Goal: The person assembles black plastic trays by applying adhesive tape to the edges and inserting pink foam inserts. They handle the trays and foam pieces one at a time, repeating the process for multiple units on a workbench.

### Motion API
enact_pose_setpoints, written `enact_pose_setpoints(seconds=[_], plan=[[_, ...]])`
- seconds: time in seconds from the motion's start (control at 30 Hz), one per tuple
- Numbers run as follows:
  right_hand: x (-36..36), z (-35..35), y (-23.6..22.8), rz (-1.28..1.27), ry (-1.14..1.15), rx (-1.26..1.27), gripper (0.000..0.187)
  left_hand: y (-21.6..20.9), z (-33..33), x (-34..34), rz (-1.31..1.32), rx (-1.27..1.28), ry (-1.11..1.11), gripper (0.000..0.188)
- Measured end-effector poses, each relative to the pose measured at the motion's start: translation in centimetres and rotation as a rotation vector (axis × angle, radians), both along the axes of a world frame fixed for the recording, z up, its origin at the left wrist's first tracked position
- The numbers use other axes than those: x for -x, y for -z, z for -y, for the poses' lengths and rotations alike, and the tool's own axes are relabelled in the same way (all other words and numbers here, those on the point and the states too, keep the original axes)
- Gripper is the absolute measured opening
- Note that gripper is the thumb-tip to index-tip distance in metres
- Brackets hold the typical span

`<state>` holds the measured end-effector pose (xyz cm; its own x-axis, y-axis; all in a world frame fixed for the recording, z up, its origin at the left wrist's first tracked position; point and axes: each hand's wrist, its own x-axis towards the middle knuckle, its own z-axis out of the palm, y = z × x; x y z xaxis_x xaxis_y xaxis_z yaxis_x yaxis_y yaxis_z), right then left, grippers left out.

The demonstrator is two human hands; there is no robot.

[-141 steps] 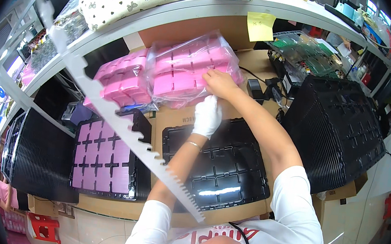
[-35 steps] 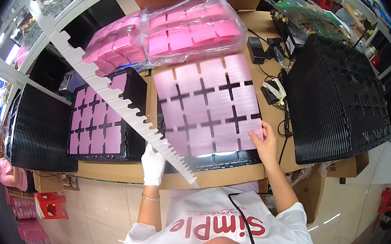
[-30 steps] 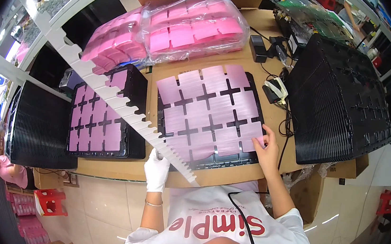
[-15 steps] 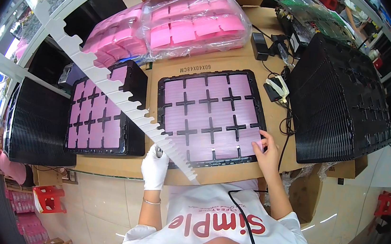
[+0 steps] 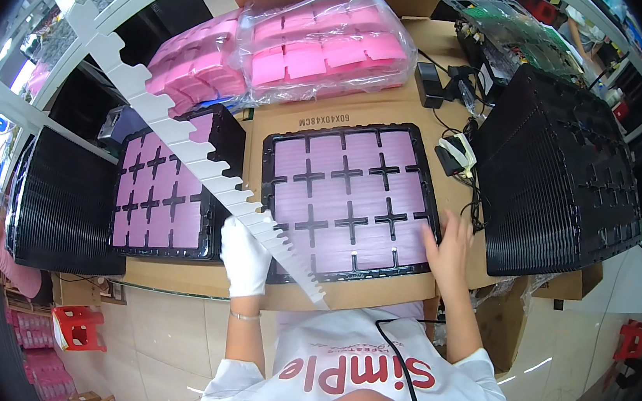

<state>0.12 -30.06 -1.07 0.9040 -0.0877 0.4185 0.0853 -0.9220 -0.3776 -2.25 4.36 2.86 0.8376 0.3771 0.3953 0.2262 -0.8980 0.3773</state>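
Note:
A black tray (image 5: 348, 220) lined with pink-purple sheets lies flat on the cardboard in the middle, with black cross-shaped dividers showing between the sheets. Just at its right edge is my bare right hand (image 5: 450, 251), thumb and fingers apart, the thumb over the rim; whether it touches is unclear. My left hand (image 5: 245, 261), in a white glove, is at the tray's lower left corner, between it and a stack of trays (image 5: 227, 140). Its fingers are largely hidden behind a pale toothed strip (image 5: 185, 151) that crosses the view diagonally.
A tall stack of black trays (image 5: 531, 176) stands at right, another (image 5: 62, 205) at far left. Plastic-wrapped pink foam pieces (image 5: 322, 44) lie at the back. Black adapters (image 5: 429, 85) and cables sit right of the tray. A red stool (image 5: 79, 328) stands on the floor.
My right hand has slid slightly right, its fingers moving off the tray's edge and spreading. My left hand has shifted a little left and up, its fingertips now out of sight.

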Motion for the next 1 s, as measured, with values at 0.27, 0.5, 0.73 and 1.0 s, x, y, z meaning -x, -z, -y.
enact_pose_setpoints(seconds=[0.27, 0.5, 0.73, 1.0], plan=[[-15.2, -3.9, 5.2, 0.053, -0.431, 0.169, 0.047, 3.5, 1.3, -12.1, -0.236, -0.422, 0.493, 0.054], [-17.9, -4.4, 4.5, -0.028, -0.298, 0.377, 0.054, 4.6, 0.0, -14.4, -0.249, -0.452, 0.317, 0.054], [-12.9, -2.5, 2.2, 0.104, -0.397, 0.119, 0.030, 4.1, -0.9, -10.4, 0.093, -0.434, 0.347, 0.035], [3.4, 5.5, 1.6, -0.088, -0.742, 0.061, 0.027, 3.0, -2.7, 6.0, -0.139, -0.260, 0.797, 0.025]])
